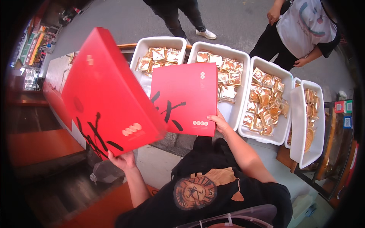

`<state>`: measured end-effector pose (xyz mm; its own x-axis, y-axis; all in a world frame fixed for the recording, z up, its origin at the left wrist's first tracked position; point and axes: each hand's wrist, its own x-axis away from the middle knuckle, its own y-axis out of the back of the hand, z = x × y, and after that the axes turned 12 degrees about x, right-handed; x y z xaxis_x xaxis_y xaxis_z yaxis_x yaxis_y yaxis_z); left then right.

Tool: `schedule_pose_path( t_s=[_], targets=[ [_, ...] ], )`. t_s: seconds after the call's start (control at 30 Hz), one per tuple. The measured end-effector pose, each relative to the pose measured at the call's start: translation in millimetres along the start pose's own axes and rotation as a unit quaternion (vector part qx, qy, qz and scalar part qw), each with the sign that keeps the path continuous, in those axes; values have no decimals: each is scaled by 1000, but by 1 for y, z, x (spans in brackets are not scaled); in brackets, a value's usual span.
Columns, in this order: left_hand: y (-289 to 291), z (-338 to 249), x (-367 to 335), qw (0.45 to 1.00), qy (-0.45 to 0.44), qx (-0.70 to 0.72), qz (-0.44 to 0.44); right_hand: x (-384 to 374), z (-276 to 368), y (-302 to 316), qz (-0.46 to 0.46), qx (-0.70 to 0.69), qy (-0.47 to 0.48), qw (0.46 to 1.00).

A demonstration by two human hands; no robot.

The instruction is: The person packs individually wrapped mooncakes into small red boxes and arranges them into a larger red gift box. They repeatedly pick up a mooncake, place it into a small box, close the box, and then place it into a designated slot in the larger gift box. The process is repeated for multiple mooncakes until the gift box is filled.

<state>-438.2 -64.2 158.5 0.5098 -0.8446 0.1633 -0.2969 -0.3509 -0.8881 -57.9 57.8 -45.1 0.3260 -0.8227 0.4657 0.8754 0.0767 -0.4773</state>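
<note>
My left hand (122,160) grips the lower edge of a large red gift box (104,91), which is lifted and tilted, its side wall showing. Black brush strokes and small gold marks decorate its face. In my right hand (220,122), the lower right corner of a second red gift box (186,89) is pinched, thumb on the face. The left box overlaps this one's lower left corner. How deep the second box is, I cannot tell. Fingers of both hands are partly hidden behind the boxes.
White plastic tubs stand in a row beyond my hands: a left tub (160,40), a middle tub (246,78) and a right tub (290,98), holding gold-wrapped packets (265,100). A tilted tub (319,129) is at far right. Two people stand across the counter.
</note>
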Motion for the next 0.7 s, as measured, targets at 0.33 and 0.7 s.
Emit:
schedule_pose_path(
  t_s=[0.33,0.7],
  targets=[
    [15,133,29,954,288,-78,31,82,65,41,20,-252,33,967],
    [21,279,87,781,374,-486,120,293,25,219,-342,-41,97,934]
  ],
)
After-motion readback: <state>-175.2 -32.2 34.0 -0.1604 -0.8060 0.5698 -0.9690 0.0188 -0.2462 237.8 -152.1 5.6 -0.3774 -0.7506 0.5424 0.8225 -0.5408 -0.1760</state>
